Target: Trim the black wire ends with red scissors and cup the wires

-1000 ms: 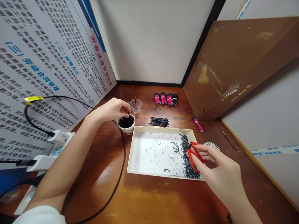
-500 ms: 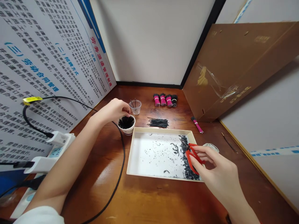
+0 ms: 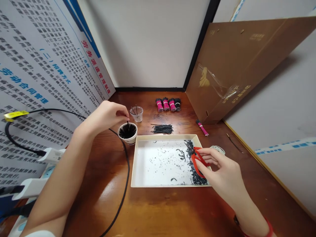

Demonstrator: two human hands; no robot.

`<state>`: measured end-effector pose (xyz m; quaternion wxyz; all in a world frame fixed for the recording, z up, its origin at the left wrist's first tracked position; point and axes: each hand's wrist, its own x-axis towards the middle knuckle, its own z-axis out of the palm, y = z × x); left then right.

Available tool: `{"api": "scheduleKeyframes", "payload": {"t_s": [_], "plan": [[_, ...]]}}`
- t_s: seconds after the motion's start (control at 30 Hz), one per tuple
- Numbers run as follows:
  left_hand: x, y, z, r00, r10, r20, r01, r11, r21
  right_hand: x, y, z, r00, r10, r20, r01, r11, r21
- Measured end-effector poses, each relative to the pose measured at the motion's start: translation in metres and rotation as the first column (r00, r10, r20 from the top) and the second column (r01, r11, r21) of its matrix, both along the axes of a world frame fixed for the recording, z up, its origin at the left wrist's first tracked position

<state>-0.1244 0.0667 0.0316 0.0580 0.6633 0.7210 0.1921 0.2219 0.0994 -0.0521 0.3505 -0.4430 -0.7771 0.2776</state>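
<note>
My left hand [image 3: 108,115] is above a white paper cup [image 3: 130,140] packed with thin black wires [image 3: 127,131]. Thumb and forefinger pinch the top of one black wire, which stands upright out of the cup. My right hand [image 3: 222,168] grips red-handled scissors [image 3: 197,161], fingers around the loops. The scissor blades point left and away, over the right side of a shallow cream tray [image 3: 132,164]. Black clippings [image 3: 196,177] are heaped along that side, with small bits scattered on the white bottom.
Behind the tray lies a row of black wires [image 3: 162,128]. A clear cup [image 3: 137,114] holds a few wires. Banded pink and black bundles [image 3: 166,104] stand at the back. A black cable [image 3: 125,184] crosses the left side. A brown carton [image 3: 222,65] leans at right.
My left hand has risen slightly from the cup, drawing a black wire partly up. The whole view has shifted a little. My right hand still grips the scissors over the tray.
</note>
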Motion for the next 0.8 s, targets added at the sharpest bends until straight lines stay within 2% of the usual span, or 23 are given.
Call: {"api": "scheduleKeyframes", "payload": {"t_s": [0.07, 0.1, 0.17, 0.2, 0.27, 0.3, 0.37, 0.43, 0.47, 0.57, 0.63, 0.73, 0.8], "plan": [[0.008, -0.006, 0.004, 0.999, 0.008, 0.041, -0.015, 0.984, 0.180, -0.003, -0.001, -0.001, 0.997, -0.010, -0.083, -0.002, 0.990, -0.138], [0.017, -0.009, 0.005, 0.995, 0.001, 0.095, -0.031, 0.949, 0.313, -0.005, -0.002, -0.001, 0.990, -0.017, -0.139, -0.013, 0.978, -0.209], [0.042, -0.014, 0.003, 0.945, -0.078, 0.317, -0.106, 0.845, 0.524, -0.012, -0.005, 0.001, 0.958, -0.058, -0.279, -0.037, 0.946, -0.323], [0.058, -0.016, -0.001, 0.875, -0.115, 0.471, -0.205, 0.792, 0.575, -0.017, -0.007, 0.003, 0.940, -0.076, -0.333, -0.052, 0.932, -0.360], [0.090, -0.021, -0.012, 0.717, -0.171, 0.676, -0.277, 0.821, 0.500, -0.026, -0.011, 0.008, 0.907, -0.118, -0.404, -0.091, 0.882, -0.462], [0.104, -0.023, -0.019, 0.643, -0.162, 0.748, -0.273, 0.865, 0.422, -0.031, -0.013, 0.011, 0.893, -0.124, -0.433, -0.136, 0.842, -0.522], [0.124, -0.026, -0.032, 0.495, -0.148, 0.856, -0.268, 0.911, 0.312, -0.038, -0.014, 0.018, 0.861, -0.160, -0.482, -0.196, 0.771, -0.606], [0.134, -0.029, -0.041, 0.397, -0.120, 0.910, -0.239, 0.944, 0.229, -0.042, -0.013, 0.022, 0.827, -0.192, -0.528, -0.215, 0.760, -0.613], [0.135, -0.029, -0.045, 0.374, -0.105, 0.921, -0.215, 0.957, 0.196, -0.043, -0.011, 0.023, 0.809, -0.198, -0.554, -0.231, 0.759, -0.609], [0.133, -0.030, -0.053, 0.401, -0.044, 0.915, -0.113, 0.989, 0.098, -0.043, -0.004, 0.023, 0.771, -0.265, -0.579, -0.179, 0.783, -0.596], [0.131, -0.029, -0.057, 0.443, -0.008, 0.897, 0.005, 1.000, 0.007, -0.042, -0.001, 0.020, 0.780, -0.275, -0.562, -0.137, 0.801, -0.583], [0.132, -0.026, -0.063, 0.496, -0.010, 0.868, 0.240, 0.963, -0.126, -0.044, -0.002, 0.017, 0.841, -0.206, -0.501, -0.151, 0.799, -0.582], [0.133, -0.023, -0.066, 0.528, -0.046, 0.848, 0.337, 0.928, -0.160, -0.046, -0.005, 0.016, 0.871, -0.152, -0.467, -0.178, 0.789, -0.589]]}}
